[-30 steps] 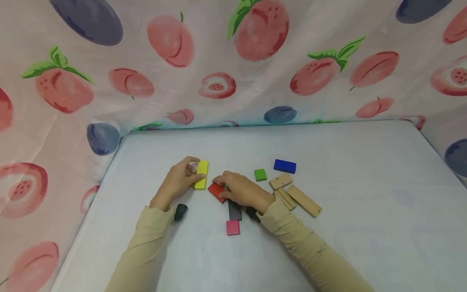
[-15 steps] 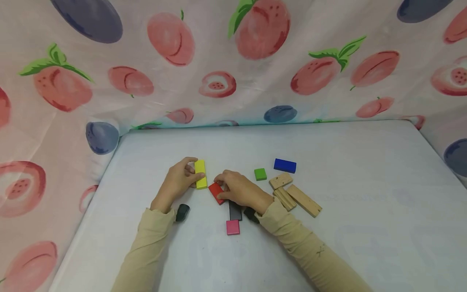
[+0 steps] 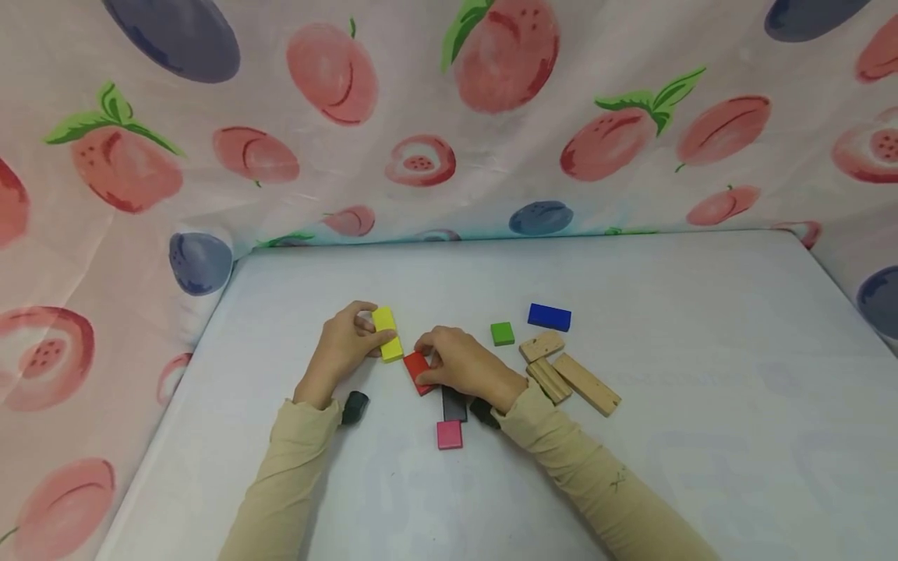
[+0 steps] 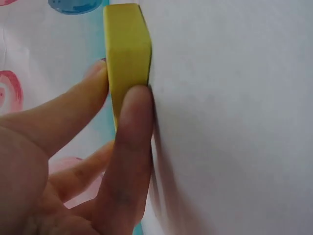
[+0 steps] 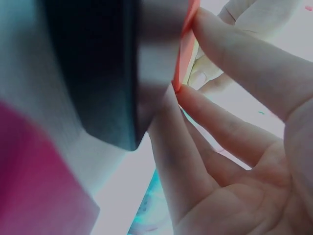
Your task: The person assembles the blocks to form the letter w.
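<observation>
My left hand pinches a yellow block between thumb and fingers, as the left wrist view also shows at the yellow block's end. Just to its right, my right hand holds a smaller red block by its edges, its fingertips on the red side in the right wrist view. The near end of the yellow block is close to the red block's upper corner. A black block lies under the right hand, partly hidden by it, with a pink square block at its near end.
To the right lie a green square block, a blue block and several plain wooden blocks. Dark wrist-worn cameras sit by both cuffs. A fruit-print cloth hangs behind the white table.
The yellow block has turned, its far end swinging left and its near end coming closer to the red block. The red block has turned slightly more upright. Both hands keep their hold.
</observation>
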The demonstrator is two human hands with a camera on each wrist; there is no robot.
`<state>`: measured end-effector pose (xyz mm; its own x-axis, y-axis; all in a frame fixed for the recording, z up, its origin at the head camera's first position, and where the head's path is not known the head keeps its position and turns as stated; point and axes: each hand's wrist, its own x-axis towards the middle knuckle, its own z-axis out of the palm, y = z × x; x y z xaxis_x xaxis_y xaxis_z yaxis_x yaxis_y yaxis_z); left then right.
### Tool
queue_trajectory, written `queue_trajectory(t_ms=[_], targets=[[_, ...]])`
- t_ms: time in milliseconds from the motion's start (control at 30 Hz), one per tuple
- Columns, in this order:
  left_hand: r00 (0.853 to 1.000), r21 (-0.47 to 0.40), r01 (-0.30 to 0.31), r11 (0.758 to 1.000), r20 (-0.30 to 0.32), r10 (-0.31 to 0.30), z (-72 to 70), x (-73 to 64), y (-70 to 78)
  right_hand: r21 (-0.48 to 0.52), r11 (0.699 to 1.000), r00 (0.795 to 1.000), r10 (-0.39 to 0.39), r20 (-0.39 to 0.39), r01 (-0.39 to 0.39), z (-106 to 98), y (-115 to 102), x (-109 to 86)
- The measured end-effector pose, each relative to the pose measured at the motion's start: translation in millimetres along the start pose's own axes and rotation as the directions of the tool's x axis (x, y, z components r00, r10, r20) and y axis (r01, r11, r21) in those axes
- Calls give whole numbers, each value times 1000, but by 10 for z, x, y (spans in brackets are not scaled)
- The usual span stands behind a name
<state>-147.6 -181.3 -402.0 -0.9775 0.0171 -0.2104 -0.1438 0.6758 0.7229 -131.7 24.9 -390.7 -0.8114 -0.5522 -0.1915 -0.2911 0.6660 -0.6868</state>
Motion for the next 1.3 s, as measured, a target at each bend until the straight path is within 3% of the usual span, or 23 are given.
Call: queue_trajectory(t_ms=[533,967,1300], targets=[[999,-47,-3,999,-39,1,24,-17,-11,36,999,999,-20,30,19,55,-53,-15],[996,40,-32,999,-81,35,78,-87,45,36,998,999,-44,12,44,66,-24,-44],[997,69,-26,997,-67,31,88,-121,73,37,998,998,-58,2,57,101,-22,-43]])
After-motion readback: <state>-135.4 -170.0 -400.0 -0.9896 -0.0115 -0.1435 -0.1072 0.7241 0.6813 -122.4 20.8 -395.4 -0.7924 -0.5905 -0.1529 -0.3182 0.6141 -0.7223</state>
